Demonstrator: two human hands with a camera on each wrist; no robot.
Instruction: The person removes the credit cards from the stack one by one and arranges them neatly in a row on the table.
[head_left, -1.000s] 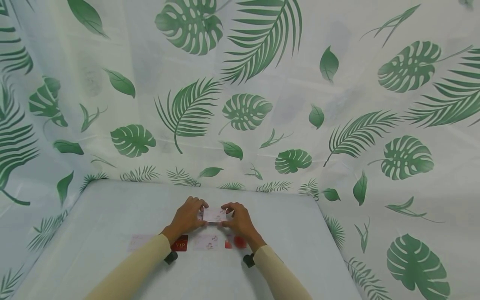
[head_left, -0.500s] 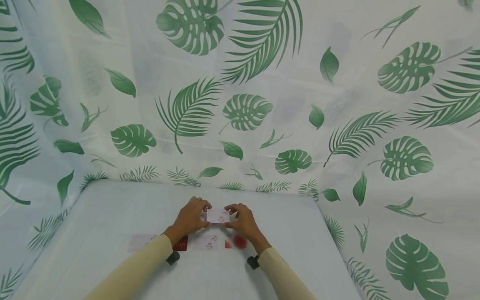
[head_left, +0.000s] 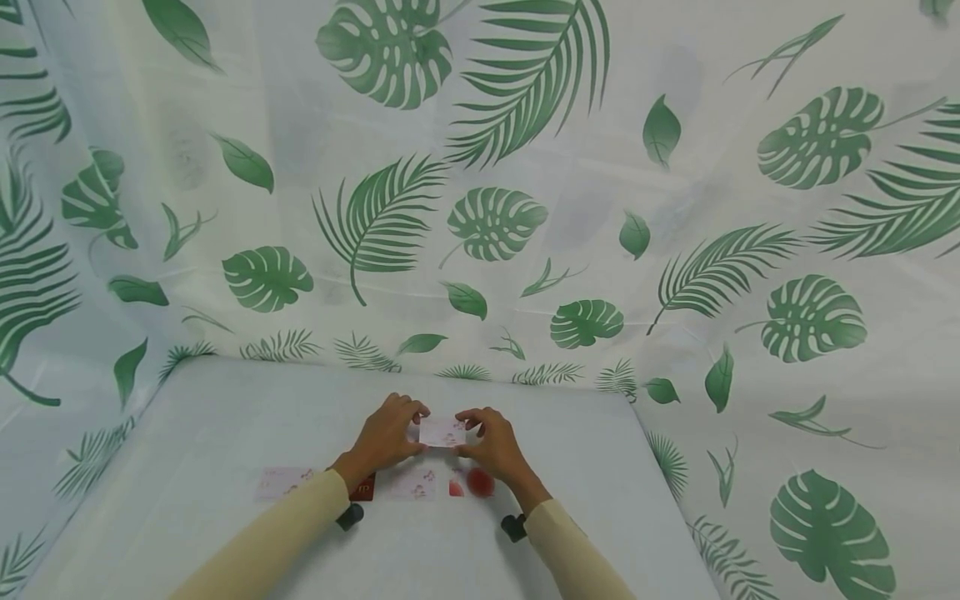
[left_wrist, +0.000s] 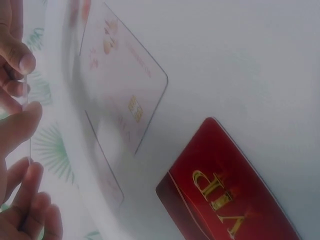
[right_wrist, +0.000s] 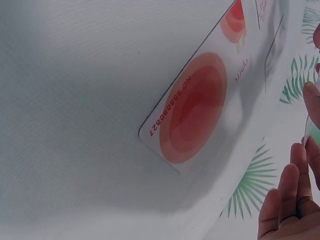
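Both hands hold one pale pink flower-print card (head_left: 441, 432) upright above the far part of the table. My left hand (head_left: 386, 433) pinches its left end between thumb and fingers, and my right hand (head_left: 495, 446) pinches the right end. In the left wrist view the card shows edge-on. Below the hands lies a row of cards: a pale pink one (head_left: 281, 482), a red VIP card (left_wrist: 235, 185) partly covered by the left arm, a pink card with a gold chip (left_wrist: 115, 75), and a white card with red circles (right_wrist: 195, 110).
Another pale card (left_wrist: 104, 167) lies beyond the chip card, mostly hidden behind the left hand in the head view. A white cloth (head_left: 225, 417) covers the table. Leaf-patterned sheets (head_left: 525, 275) hang along the back and sides.
Both hands have shifted slightly to the right with the pink card between them. The left forearm now covers more of the VIP card. The cards on the table have stayed put.
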